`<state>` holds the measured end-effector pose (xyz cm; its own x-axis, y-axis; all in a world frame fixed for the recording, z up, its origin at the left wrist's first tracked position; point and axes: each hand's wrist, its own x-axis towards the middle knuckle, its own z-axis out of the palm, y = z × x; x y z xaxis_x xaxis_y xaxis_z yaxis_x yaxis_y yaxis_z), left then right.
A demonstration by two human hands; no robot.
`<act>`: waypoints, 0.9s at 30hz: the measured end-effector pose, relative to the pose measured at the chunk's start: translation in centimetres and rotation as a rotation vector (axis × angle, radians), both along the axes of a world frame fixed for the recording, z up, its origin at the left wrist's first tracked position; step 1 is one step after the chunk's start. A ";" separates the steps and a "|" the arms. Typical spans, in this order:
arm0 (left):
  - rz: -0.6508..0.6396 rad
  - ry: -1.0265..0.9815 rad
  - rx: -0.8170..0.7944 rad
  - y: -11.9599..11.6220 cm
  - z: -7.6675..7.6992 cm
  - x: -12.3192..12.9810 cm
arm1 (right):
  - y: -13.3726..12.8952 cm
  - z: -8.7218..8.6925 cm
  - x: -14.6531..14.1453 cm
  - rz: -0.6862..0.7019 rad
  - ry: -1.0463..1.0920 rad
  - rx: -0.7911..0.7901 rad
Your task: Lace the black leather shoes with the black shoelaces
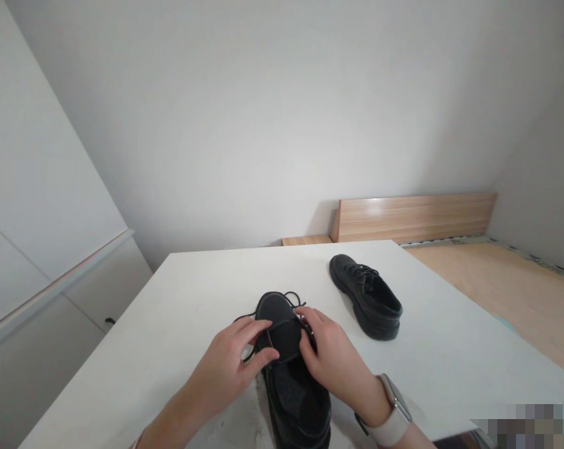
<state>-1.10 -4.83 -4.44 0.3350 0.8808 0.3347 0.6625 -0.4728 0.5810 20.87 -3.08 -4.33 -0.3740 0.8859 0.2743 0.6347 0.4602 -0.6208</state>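
Observation:
A black lace-up shoe [291,380] lies on the white table [179,299] right in front of me, toe pointing away. My left hand [235,358] grips its left side near the tongue, thumb and fingers pinched on the edge and laces. My right hand [331,358], with a pale watch [394,415] on the wrist, holds the shoe's right side at the laces. Loose black laces [291,298] loop out past the toe. A second black shoe [369,296] sits on the table to the right, apart from both hands.
The white table ends close on the right and near edge. Beyond it lie a bare wooden bed base [506,293] and a wooden headboard [413,216] against the grey wall. White cabinet doors [38,249] stand to the left.

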 end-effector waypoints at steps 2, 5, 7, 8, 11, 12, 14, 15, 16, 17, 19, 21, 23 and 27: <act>0.002 0.000 -0.031 -0.4 0.6 0.3 | -0.5 0.2 -0.1 -0.007 -0.056 -0.014; -0.013 -0.011 -0.051 -0.6 1.2 0.6 | -1.0 0.9 0.0 -0.012 -0.140 -0.054; -0.022 -0.011 -0.049 -0.5 1.1 0.6 | -1.3 1.3 0.1 -0.011 -0.181 -0.079; -0.019 -0.007 -0.037 -0.4 0.9 0.5 | -1.4 1.5 0.1 -0.015 -0.193 -0.085; 0.001 0.001 0.039 0.2 -0.3 0.2 | -1.6 1.5 -0.1 -0.034 -0.212 -0.072; 0.009 0.001 0.065 0.4 -0.8 0.1 | -1.6 1.5 -0.2 -0.043 -0.219 -0.060; 0.030 0.008 0.095 0.8 -1.4 0.1 | -1.6 1.5 -0.4 -0.061 -0.248 -0.038; 0.042 0.020 0.091 0.9 -1.6 0.1 | -1.6 1.6 -0.5 -0.069 -0.271 -0.026; 0.052 0.042 0.073 1.0 -1.6 0.2 | -1.6 1.9 -0.6 -0.075 -0.300 -0.013; 0.057 0.077 0.044 1.0 -1.4 0.3 | -1.7 2.2 -0.6 -0.078 -0.337 -0.001; 0.053 0.180 -0.036 1.0 -0.7 0.8 | -1.8 3.0 -0.8 -0.078 -0.427 0.022; 0.040 0.300 -0.108 0.9 0.4 1.5 | -1.9 3.9 -0.9 -0.072 -0.516 0.036; 0.036 0.417 -0.153 0.9 1.6 2.3 | -1.8 4.7 -1.1 -0.067 -0.592 0.035; 0.042 0.604 -0.194 1.4 3.3 3.8 | -1.3 5.6 -1.7 -0.056 -0.693 0.027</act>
<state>2.69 -3.42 -1.11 0.3788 0.9229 -0.0696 0.9158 -0.3629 0.1719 19.15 -4.34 1.28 -0.4250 0.9051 0.0112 0.9037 0.4249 -0.0529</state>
